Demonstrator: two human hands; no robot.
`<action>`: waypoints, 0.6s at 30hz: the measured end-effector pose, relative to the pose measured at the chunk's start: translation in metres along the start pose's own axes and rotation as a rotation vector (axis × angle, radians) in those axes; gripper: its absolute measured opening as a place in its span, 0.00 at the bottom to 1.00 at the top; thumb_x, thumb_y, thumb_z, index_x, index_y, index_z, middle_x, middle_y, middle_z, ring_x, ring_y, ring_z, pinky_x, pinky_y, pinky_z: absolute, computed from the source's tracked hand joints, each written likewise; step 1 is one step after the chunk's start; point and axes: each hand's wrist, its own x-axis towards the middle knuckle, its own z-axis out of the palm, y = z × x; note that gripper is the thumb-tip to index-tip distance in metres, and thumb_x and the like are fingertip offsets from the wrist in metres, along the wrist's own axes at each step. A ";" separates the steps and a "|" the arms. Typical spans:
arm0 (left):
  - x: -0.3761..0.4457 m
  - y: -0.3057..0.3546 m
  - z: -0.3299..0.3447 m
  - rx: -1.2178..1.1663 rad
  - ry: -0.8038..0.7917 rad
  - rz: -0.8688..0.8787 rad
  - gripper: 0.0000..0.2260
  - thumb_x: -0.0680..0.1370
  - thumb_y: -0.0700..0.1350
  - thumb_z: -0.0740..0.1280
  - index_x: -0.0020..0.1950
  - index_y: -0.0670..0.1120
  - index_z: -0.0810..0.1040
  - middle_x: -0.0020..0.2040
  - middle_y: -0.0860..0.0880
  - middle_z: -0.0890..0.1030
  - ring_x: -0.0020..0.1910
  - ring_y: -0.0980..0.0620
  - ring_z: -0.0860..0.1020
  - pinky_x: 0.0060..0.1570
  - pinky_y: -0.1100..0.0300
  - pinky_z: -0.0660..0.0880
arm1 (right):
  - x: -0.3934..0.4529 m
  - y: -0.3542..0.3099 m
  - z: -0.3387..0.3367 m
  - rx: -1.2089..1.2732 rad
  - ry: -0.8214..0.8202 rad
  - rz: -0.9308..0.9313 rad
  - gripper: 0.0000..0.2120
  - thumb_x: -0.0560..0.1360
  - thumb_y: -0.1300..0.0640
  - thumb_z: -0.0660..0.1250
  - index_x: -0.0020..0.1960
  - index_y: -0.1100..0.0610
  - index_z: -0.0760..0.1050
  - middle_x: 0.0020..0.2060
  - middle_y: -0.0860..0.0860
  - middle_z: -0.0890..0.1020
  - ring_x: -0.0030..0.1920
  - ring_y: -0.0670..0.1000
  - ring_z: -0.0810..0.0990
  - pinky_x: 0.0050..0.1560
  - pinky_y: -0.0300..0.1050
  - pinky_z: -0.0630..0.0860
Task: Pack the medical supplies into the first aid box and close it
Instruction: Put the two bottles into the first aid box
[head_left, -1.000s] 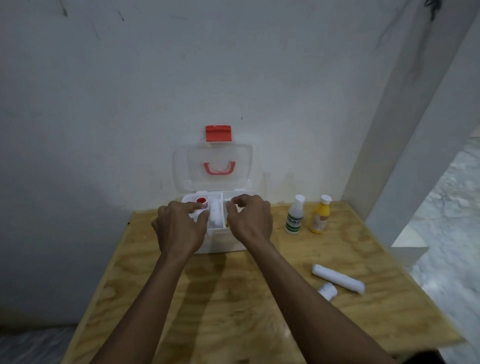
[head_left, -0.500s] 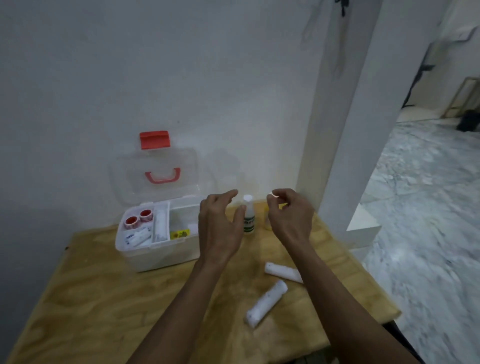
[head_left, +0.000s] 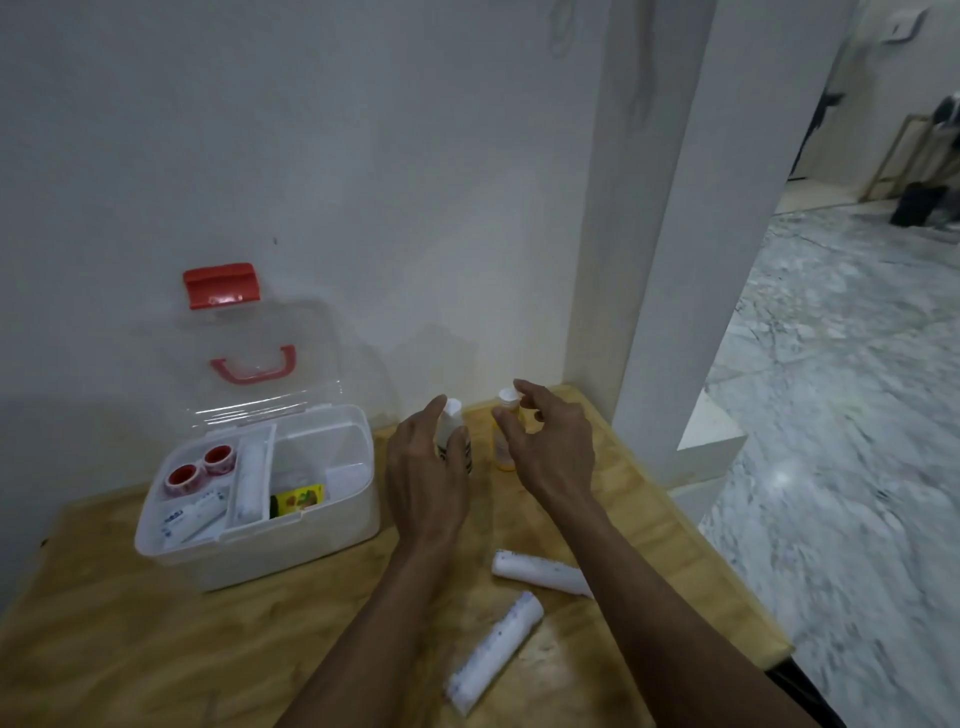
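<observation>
The white first aid box (head_left: 260, 551) stands open at the left of the wooden table (head_left: 156, 649), its clear lid (head_left: 311, 338) leaning on the wall. Inside lie two red tape rolls (head_left: 200, 470), bandage rolls and a yellow packet (head_left: 298, 499). My left hand (head_left: 426, 478) reaches round a white bottle (head_left: 453, 408), thumb and straight fingers on either side of it. My right hand (head_left: 553, 452) hovers with spread fingers at the white cap of a yellow bottle (head_left: 503, 447). Two white bandage rolls (head_left: 540, 569) (head_left: 493, 649) lie on the table under my right forearm.
A white wall runs right behind the box and bottles. A white pillar (head_left: 691, 260) stands just right of the yellow bottle. The table's right edge (head_left: 727, 561) drops to a marble floor (head_left: 857, 415).
Both hands left the box and moved right to the two bottles. My view swung right, so the box now sits at the left. The hands have closed in on the bottles.
</observation>
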 end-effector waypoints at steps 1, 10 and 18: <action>0.001 -0.002 0.002 0.010 0.005 0.001 0.16 0.79 0.47 0.67 0.67 0.49 0.77 0.63 0.49 0.80 0.62 0.47 0.77 0.59 0.56 0.72 | 0.001 0.001 0.002 -0.002 0.009 -0.008 0.19 0.74 0.43 0.71 0.64 0.45 0.78 0.51 0.43 0.83 0.56 0.49 0.76 0.50 0.51 0.77; 0.008 -0.003 0.007 0.086 0.042 0.052 0.13 0.79 0.48 0.68 0.62 0.49 0.81 0.57 0.47 0.84 0.54 0.45 0.81 0.51 0.58 0.74 | 0.001 0.008 0.009 -0.052 0.094 -0.132 0.13 0.75 0.47 0.71 0.58 0.49 0.83 0.48 0.47 0.85 0.51 0.49 0.79 0.42 0.42 0.71; 0.009 0.011 -0.001 -0.013 0.061 0.097 0.12 0.77 0.45 0.70 0.59 0.46 0.83 0.54 0.46 0.85 0.52 0.47 0.83 0.51 0.54 0.79 | 0.003 0.000 -0.005 0.028 0.162 -0.175 0.11 0.74 0.50 0.73 0.54 0.53 0.84 0.42 0.49 0.85 0.45 0.51 0.81 0.44 0.49 0.78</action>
